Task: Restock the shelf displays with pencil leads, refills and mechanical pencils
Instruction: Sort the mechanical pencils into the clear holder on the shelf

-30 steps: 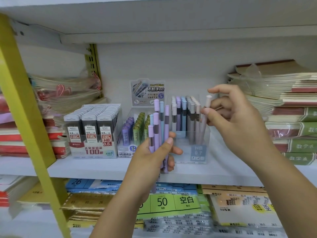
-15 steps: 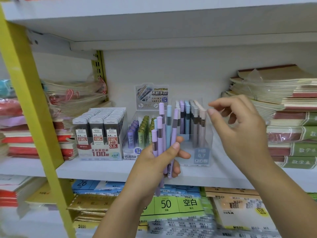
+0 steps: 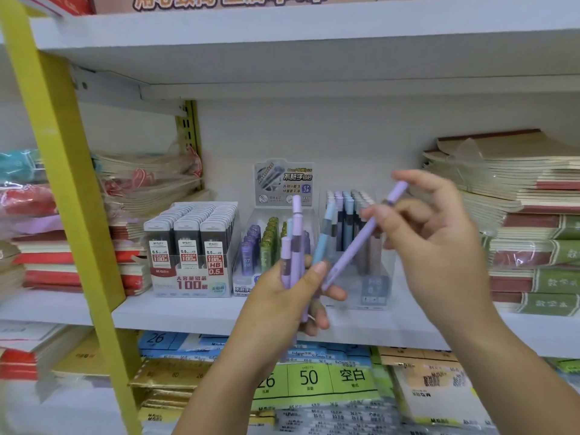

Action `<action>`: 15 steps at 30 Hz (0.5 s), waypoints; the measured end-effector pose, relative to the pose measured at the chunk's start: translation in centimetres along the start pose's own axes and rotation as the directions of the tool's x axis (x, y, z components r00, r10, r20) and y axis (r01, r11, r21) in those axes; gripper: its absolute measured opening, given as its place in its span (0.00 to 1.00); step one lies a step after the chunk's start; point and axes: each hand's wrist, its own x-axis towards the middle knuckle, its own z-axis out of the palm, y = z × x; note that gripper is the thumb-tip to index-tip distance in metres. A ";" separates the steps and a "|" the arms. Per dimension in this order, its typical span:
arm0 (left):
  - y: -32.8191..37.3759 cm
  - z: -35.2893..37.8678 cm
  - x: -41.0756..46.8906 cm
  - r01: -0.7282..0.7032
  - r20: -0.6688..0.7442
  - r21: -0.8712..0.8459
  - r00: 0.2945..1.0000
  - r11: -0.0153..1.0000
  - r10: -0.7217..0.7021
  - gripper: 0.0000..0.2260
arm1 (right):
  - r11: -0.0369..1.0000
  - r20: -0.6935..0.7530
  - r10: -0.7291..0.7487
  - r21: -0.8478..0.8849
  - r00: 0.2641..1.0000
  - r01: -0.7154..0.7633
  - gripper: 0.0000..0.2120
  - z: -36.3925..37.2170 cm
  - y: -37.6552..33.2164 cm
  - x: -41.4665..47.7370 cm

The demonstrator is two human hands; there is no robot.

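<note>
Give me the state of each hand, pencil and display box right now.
Left hand: grips a bunch of pencils, upright.
Right hand: pinches one purple pencil, tilted.
Pencil box: on the shelf, pencils standing upright inside.
Lead box: on the shelf, rows packed.

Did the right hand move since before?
Yes. The right hand slid left, from the right edge of the clear box to across its front, and pinches a purple pencil from the bunch in the left hand.
</note>
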 end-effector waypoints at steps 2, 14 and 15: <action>-0.1 -0.7 0.2 0.015 -0.099 -0.026 0.995 1.000 -0.018 0.14 | 0.996 -0.061 -0.090 -0.019 0.994 0.089 0.15 -0.6 -0.3 0.6; -0.5 -1.3 0.7 0.024 -0.190 -0.011 0.981 1.000 -0.026 0.09 | 0.761 0.250 -0.101 -0.604 0.963 0.237 0.14 0.2 2.7 4.5; -0.5 -1.3 0.7 0.021 -0.186 -0.008 0.982 1.000 -0.022 0.08 | 0.754 0.264 -0.082 -0.614 0.961 0.233 0.15 0.3 2.8 4.6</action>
